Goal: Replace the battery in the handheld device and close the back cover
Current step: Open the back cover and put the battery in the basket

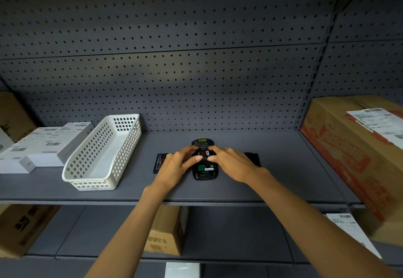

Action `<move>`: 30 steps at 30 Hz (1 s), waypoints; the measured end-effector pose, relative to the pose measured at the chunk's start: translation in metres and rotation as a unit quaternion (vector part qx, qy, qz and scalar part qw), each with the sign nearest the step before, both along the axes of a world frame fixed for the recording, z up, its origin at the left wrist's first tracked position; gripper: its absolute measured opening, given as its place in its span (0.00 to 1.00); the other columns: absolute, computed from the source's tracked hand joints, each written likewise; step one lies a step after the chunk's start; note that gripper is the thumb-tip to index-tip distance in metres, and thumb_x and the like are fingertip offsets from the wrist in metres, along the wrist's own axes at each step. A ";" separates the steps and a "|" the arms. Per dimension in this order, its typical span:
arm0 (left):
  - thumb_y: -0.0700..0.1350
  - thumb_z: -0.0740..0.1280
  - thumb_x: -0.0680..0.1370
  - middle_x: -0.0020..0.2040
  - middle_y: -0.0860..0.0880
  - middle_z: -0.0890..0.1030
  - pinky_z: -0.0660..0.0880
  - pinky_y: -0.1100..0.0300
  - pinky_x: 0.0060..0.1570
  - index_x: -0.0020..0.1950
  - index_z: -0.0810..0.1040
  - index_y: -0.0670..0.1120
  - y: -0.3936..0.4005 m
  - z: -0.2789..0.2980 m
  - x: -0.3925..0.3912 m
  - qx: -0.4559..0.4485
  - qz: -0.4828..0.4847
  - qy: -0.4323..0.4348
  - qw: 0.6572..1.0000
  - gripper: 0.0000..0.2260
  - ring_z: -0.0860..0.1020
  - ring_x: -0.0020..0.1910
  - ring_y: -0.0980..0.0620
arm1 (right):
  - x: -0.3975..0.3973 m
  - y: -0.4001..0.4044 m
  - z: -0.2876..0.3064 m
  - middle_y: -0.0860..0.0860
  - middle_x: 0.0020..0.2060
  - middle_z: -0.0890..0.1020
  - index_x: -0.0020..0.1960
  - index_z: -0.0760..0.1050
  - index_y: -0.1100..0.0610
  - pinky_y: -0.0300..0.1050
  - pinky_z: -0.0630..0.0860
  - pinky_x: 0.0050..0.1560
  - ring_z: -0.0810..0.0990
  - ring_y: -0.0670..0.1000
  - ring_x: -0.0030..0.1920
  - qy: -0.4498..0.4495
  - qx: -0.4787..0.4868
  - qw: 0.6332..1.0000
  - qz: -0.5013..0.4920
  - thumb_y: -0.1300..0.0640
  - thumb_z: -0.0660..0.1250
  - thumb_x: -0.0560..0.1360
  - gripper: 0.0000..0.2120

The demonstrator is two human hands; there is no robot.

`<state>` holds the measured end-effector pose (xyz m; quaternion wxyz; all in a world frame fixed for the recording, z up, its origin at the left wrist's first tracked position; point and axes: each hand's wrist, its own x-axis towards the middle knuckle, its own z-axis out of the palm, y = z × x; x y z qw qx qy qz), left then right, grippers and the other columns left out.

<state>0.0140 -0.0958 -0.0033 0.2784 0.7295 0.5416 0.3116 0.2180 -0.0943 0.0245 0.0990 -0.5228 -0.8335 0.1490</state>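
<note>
I see the handheld device [205, 162] lying face down on the grey shelf [283, 179], with its back open. Inside, near the bottom end, I can see a green board and a small white label. A dark battery [205, 154] sits in the upper part of the open back.

My left hand [174, 164] comes to the device from its left side. My right hand [231, 161] comes from its right side. Both thumbs press down on the battery, tips almost touching each other. The other fingers on each hand are spread a little and curl over the top half of the device. Neither hand is closed around anything.

Just left of the device, half under my left hand, lies a flat black piece [160, 163] with small writing on it. Just right of the device, behind my right hand, is another black piece [254, 157]; I cannot tell what it is.

Further left of the device stands a white basket [102, 155], then a white box [43, 144]. Far to the right of the device is a big cardboard box [353, 157].
</note>
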 end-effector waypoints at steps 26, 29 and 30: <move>0.46 0.74 0.73 0.44 0.48 0.86 0.81 0.58 0.50 0.57 0.82 0.43 -0.020 0.023 0.025 0.021 0.143 -0.148 0.978 0.14 0.85 0.43 0.57 | -0.014 -0.013 0.014 0.57 0.62 0.81 0.69 0.73 0.56 0.51 0.75 0.62 0.78 0.56 0.62 0.238 -0.032 0.966 -0.091 0.56 0.61 0.81 0.17; 0.44 0.75 0.72 0.50 0.47 0.85 0.81 0.58 0.54 0.59 0.81 0.43 -0.026 0.027 0.024 0.043 0.145 -0.154 0.976 0.16 0.83 0.49 0.58 | -0.014 -0.014 0.016 0.55 0.65 0.79 0.71 0.70 0.53 0.50 0.76 0.63 0.80 0.54 0.61 0.273 -0.041 0.957 -0.087 0.59 0.65 0.79 0.21; 0.44 0.75 0.72 0.51 0.48 0.85 0.80 0.59 0.55 0.60 0.80 0.44 -0.028 0.029 0.024 0.054 0.146 -0.149 0.977 0.17 0.82 0.50 0.58 | -0.015 -0.014 0.017 0.54 0.67 0.77 0.72 0.69 0.52 0.50 0.76 0.63 0.80 0.54 0.60 0.284 -0.045 0.954 -0.087 0.60 0.66 0.78 0.23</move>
